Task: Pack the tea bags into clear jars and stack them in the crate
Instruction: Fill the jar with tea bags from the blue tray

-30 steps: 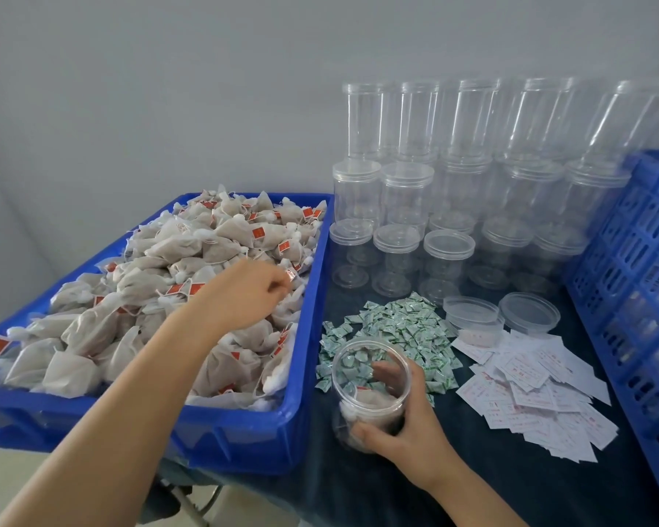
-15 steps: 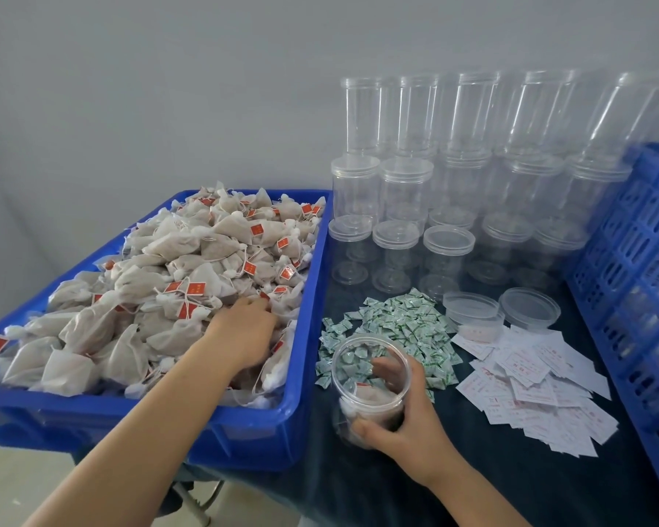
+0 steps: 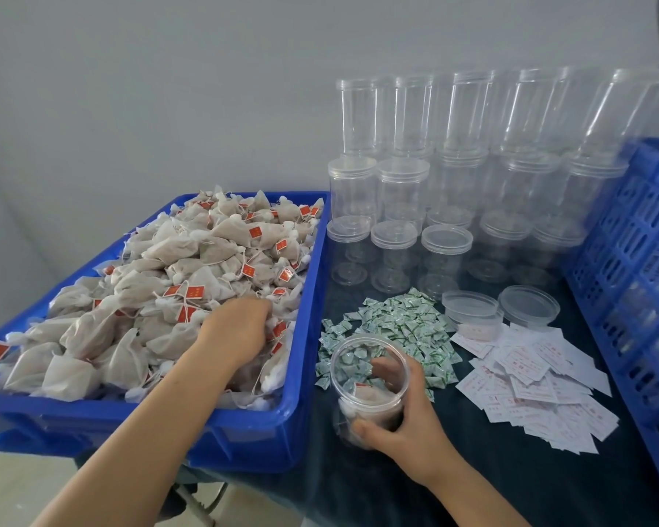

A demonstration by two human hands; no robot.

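A blue bin (image 3: 293, 424) on the left is heaped with tea bags (image 3: 191, 268) that carry red tags. My left hand (image 3: 236, 329) is down in the heap near the bin's right wall, fingers curled into the bags; what it holds is hidden. My right hand (image 3: 404, 424) grips an open clear jar (image 3: 366, 382) standing on the dark table beside the bin. Tea bags lie in the jar's bottom. A blue slatted crate (image 3: 632, 268) stands at the right edge.
Stacks of empty lidded clear jars (image 3: 453, 192) fill the back of the table. A pile of small green-white sachets (image 3: 400, 329) lies behind the held jar. Two loose lids (image 3: 525, 306) and white paper slips (image 3: 529, 378) lie to the right.
My left hand has dropped from above the heap down into the tea bags near the bin's right side. My right hand and the jar have stayed in place.
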